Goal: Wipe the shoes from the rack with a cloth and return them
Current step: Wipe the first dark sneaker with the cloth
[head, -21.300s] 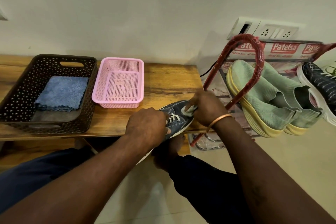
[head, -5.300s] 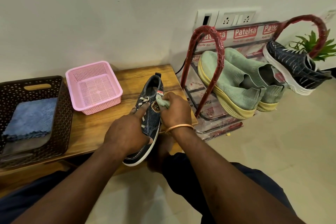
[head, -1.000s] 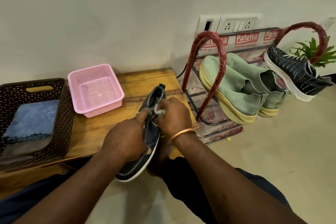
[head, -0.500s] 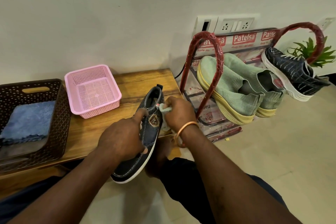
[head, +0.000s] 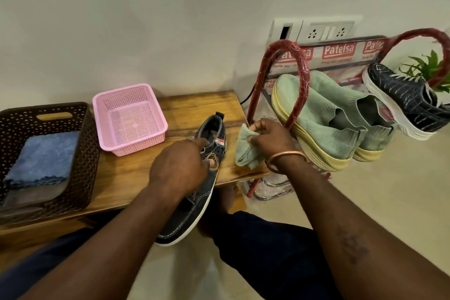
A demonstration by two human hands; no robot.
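— Where's the shoe (head: 192, 217)?
— Under the left grip (head: 179, 170), seemingly clamped round it, toe off the table (head: 136, 173). Right grip (head: 270, 143) pinches the cloth (head: 244, 153) alongside.
— Risk?
— Left loosens, and it may drop.

- The left hand (head: 180, 168) grips the dark shoe (head: 192, 212) from above, forefinger stretched forward, with the forearm reaching in from the lower left.
- The right hand (head: 271, 140) pinches a green cloth (head: 244, 151) and is held apart from the left hand.
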